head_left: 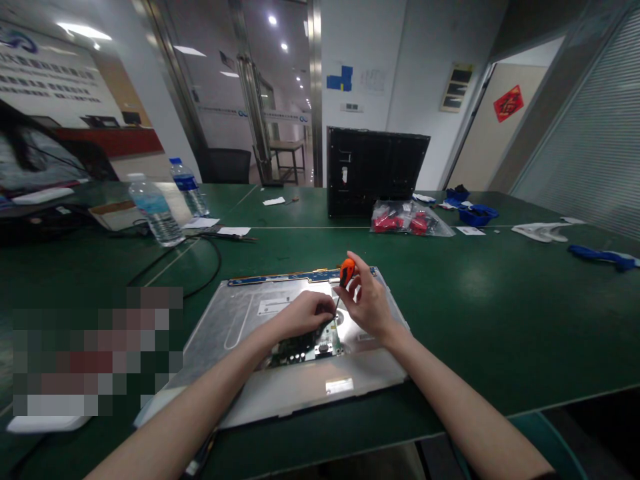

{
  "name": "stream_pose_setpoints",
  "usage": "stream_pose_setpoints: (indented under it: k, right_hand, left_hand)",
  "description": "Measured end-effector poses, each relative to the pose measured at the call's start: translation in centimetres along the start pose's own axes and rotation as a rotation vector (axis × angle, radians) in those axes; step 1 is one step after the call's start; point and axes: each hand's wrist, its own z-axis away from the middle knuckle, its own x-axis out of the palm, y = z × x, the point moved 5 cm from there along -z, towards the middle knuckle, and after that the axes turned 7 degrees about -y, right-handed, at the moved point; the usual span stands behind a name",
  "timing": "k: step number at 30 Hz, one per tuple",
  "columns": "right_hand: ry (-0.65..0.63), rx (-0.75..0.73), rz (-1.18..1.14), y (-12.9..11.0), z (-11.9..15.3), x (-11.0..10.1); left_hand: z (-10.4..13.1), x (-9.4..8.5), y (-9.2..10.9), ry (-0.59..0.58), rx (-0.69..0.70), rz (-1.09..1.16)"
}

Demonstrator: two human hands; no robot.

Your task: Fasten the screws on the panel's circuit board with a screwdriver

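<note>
Flat display panel (215,327), laid back side up on a green table (460,293) in front of the person. An orange and black screwdriver (347,270) is grasped upright, slightly tilted, in the right hand (367,300), its shaft pointed down at a green circuit board (324,348) on the panel. The fingers of the left hand (307,312) are bunched beside the shaft; whether anything is pinched by them cannot be told. Part of the board is covered by the left hand, and the panel's near left part is crossed by the left forearm. Beyond the panel, a black monitor (375,170) is stood up, with red items in a clear bag (411,220) before it. To the left are seen 2 water bottles (156,210) and a looped black cable (219,260); the lower left is hidden by pixelation. The panel's 2 white labels (339,385), the bottle labels and the Chinese characters on the wall sign (50,73) cannot be read clearly. A red paper diamond (509,103) is fixed to a door.
</note>
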Motion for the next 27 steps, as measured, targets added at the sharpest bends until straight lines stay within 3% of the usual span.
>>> stream_pose_setpoints:
  k: [27]
  right_hand:
    - [-0.004, 0.007, 0.023, 0.07, -0.01, -0.12]
  left_hand:
    - [0.16, 0.05, -0.06, 0.003, 0.007, -0.007]
